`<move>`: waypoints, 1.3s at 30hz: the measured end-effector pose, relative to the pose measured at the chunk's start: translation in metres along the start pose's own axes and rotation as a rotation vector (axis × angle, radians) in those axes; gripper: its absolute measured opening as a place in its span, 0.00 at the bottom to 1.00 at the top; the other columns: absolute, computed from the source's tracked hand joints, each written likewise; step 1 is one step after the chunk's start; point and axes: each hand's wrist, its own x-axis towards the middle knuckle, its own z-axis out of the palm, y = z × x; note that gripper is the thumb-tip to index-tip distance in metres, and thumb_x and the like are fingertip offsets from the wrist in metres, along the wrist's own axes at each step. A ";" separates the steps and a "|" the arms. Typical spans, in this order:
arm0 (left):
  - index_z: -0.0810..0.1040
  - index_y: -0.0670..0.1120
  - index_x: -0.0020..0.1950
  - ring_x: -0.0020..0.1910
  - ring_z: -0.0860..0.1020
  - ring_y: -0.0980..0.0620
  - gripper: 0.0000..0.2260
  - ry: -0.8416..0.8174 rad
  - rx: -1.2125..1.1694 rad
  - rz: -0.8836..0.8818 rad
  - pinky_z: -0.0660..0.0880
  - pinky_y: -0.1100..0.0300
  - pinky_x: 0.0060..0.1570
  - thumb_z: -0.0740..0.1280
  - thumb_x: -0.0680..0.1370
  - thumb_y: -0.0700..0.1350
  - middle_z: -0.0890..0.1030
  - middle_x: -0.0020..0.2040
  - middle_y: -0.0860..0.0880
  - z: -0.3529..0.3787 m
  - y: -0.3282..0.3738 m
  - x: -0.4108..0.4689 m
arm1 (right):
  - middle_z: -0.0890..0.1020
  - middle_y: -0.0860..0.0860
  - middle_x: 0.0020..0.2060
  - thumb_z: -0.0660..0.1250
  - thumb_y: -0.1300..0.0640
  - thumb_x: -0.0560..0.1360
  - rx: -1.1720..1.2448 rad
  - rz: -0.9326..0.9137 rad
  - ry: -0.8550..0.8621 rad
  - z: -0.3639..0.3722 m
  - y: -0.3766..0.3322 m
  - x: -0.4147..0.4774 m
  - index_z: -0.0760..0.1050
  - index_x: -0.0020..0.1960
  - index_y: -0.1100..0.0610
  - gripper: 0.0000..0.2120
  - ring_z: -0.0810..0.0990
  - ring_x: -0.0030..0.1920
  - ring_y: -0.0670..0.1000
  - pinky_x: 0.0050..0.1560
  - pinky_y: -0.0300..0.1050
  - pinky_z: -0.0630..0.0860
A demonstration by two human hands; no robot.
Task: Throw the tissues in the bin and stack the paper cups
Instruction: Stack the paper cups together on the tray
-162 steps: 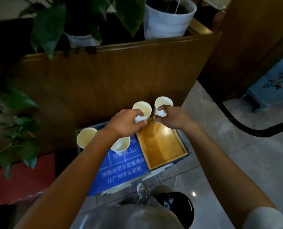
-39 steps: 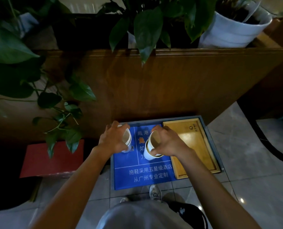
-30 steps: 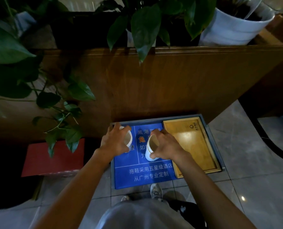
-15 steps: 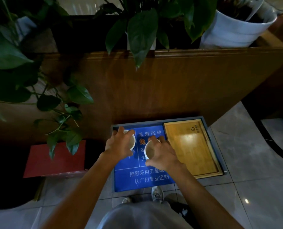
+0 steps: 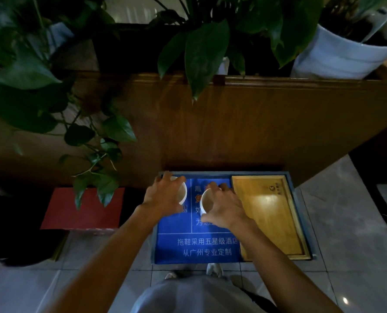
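Two white paper cups stand upright on the blue printed board (image 5: 210, 249). My left hand (image 5: 163, 197) curls over the rim of the left paper cup (image 5: 182, 195) from above. My right hand (image 5: 224, 206) grips the right paper cup (image 5: 207, 201) around its rim; its mouth shows between my fingers. The two cups stand side by side, a small gap apart. No tissues and no bin are in view.
A wooden tray (image 5: 271, 218) lies on the right part of the board. Behind stands a wooden planter wall (image 5: 233, 123) with hanging leaves (image 5: 102, 154) and a white pot (image 5: 337, 57) on top. A red box (image 5: 84, 208) sits to the left on the tiled floor (image 5: 346, 256).
Both hands have lowered their cups onto the blue board and moved slightly back toward the planter wall. The cups now stand level instead of tilted.
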 end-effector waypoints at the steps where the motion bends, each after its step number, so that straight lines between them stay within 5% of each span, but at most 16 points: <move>1: 0.63 0.59 0.68 0.66 0.69 0.41 0.37 0.013 -0.007 0.001 0.78 0.44 0.55 0.77 0.64 0.57 0.65 0.69 0.46 -0.002 -0.001 0.002 | 0.71 0.53 0.64 0.78 0.43 0.56 0.000 -0.009 0.006 -0.003 -0.001 0.005 0.61 0.69 0.47 0.46 0.73 0.63 0.59 0.54 0.50 0.78; 12: 0.63 0.61 0.63 0.61 0.72 0.39 0.36 0.054 0.010 -0.035 0.80 0.43 0.49 0.79 0.61 0.56 0.68 0.63 0.47 -0.019 -0.006 0.028 | 0.74 0.55 0.57 0.81 0.45 0.55 -0.052 -0.096 0.038 -0.036 -0.021 0.062 0.66 0.64 0.50 0.42 0.76 0.57 0.60 0.47 0.48 0.74; 26: 0.62 0.58 0.68 0.66 0.67 0.37 0.37 0.006 0.050 -0.029 0.78 0.42 0.54 0.78 0.65 0.53 0.64 0.68 0.46 -0.020 -0.027 0.052 | 0.74 0.56 0.58 0.81 0.44 0.56 -0.028 -0.070 0.032 -0.029 -0.044 0.099 0.64 0.65 0.50 0.43 0.76 0.58 0.61 0.49 0.49 0.75; 34: 0.60 0.55 0.71 0.67 0.68 0.40 0.41 -0.041 0.038 0.009 0.69 0.44 0.68 0.78 0.65 0.55 0.64 0.69 0.43 -0.018 -0.026 0.059 | 0.72 0.55 0.59 0.80 0.42 0.56 -0.013 -0.026 0.003 -0.023 -0.040 0.095 0.62 0.64 0.47 0.43 0.76 0.59 0.61 0.51 0.52 0.77; 39: 0.61 0.57 0.69 0.65 0.68 0.37 0.40 -0.034 -0.013 -0.024 0.75 0.44 0.61 0.79 0.64 0.54 0.64 0.68 0.45 -0.018 -0.027 0.059 | 0.72 0.56 0.60 0.79 0.40 0.56 -0.005 0.031 0.015 -0.020 -0.044 0.095 0.62 0.62 0.49 0.42 0.76 0.59 0.62 0.52 0.53 0.78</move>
